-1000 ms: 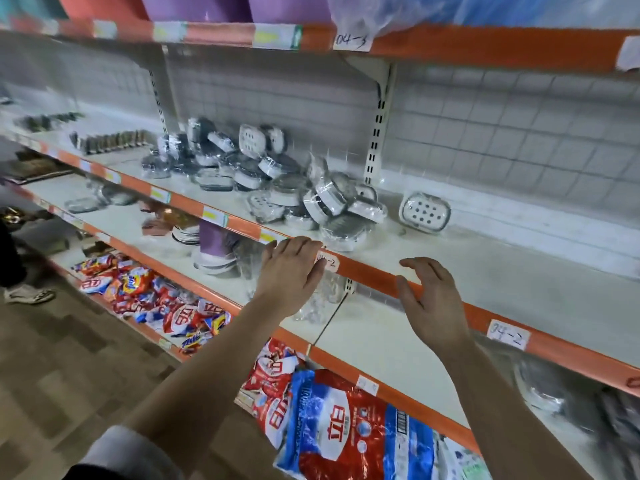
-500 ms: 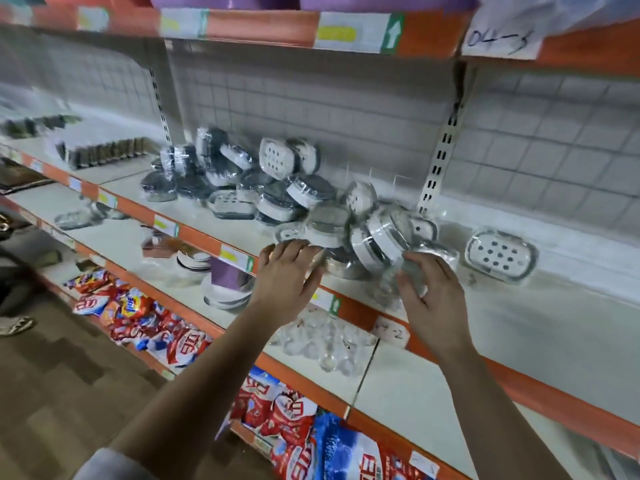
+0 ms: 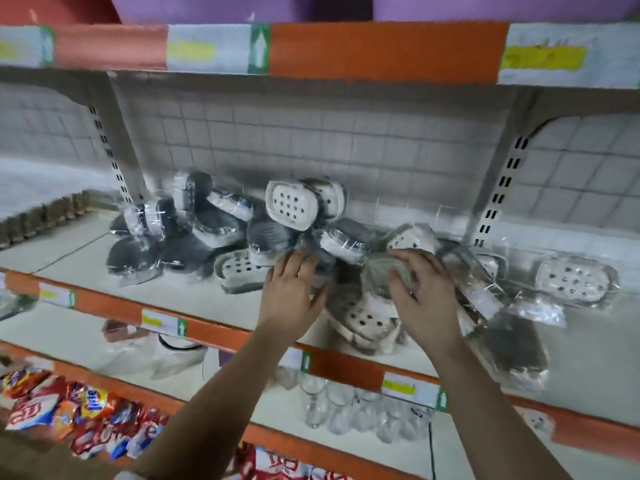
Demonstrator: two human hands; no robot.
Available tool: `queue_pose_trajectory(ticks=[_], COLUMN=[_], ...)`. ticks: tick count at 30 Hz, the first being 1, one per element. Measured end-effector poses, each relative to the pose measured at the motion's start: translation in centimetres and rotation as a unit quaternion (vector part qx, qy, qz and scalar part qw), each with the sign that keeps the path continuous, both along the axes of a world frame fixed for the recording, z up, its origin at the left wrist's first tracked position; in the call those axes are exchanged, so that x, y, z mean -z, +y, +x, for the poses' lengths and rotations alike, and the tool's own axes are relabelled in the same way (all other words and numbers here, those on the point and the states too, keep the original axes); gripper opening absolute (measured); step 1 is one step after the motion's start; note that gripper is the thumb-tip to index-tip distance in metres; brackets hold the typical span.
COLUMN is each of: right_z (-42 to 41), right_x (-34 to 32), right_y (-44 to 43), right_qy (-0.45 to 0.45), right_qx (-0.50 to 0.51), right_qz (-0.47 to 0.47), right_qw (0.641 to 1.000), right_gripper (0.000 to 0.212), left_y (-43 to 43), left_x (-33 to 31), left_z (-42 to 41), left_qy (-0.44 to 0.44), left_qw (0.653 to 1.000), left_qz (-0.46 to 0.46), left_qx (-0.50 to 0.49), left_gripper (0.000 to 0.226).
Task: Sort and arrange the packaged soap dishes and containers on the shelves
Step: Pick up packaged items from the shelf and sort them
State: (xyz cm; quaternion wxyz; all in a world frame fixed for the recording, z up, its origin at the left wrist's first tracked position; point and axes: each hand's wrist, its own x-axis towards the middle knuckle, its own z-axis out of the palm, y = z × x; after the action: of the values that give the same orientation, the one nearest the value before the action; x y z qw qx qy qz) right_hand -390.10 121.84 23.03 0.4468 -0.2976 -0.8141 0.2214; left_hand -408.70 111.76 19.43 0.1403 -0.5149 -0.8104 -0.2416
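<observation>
Head view: a pile of wrapped soap dishes [image 3: 294, 202] sits on the middle shelf [image 3: 173, 296], near the back wall [image 3: 311, 133]. The left hand [image 3: 294, 296] lies on the pile's near edge with straight, open fingers [image 3: 294, 261]. The right hand [image 3: 422, 292] is just beside it, fingers bent over a grey wrapped dish [image 3: 379, 271]. The blur hides whether they grip it. One white dish [image 3: 575, 280] lies alone, far right.

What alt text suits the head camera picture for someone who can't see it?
Two bare hands reach into a jumbled pile of plastic-wrapped soap dishes on a white shelf: the left hand lies flat on the pile, the right hand curls around one wrapped dish. Another soap dish sits apart on the right; glasses stand on the shelf below.
</observation>
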Motion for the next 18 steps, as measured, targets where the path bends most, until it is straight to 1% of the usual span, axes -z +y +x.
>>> queue_pose_trajectory(ticks=[4, 6, 10, 18], right_z=[-3.3, -4.8, -7.3, -11.1], right_x=[0.4, 0.4, -0.1, -0.7], right_y=[0.8, 1.3, 1.8, 3.8], right_qy=[-0.054, -0.078, -0.134, -0.185], right_qx=[0.031, 0.041, 0.056, 0.079], right_qz=[0.001, -0.006, -0.011, -0.028], right_qw=[0.998, 0.996, 0.989, 0.979], right_gripper=[0.028, 0.032, 0.043, 0.047], left_y=[1.8, 2.3, 3.1, 3.3], left_x=[0.5, 0.7, 1.3, 1.3], left_z=[-2.6, -3.5, -4.3, -6.6], left_qy=[0.010, 0.008, 0.004, 0.002], left_qw=[0.999, 0.999, 0.998, 0.995], left_qz=[-0.025, -0.021, -0.032, -0.034], left_qx=[0.034, 0.037, 0.045, 0.091], left_gripper=[0.059, 0.059, 0.068, 0.049])
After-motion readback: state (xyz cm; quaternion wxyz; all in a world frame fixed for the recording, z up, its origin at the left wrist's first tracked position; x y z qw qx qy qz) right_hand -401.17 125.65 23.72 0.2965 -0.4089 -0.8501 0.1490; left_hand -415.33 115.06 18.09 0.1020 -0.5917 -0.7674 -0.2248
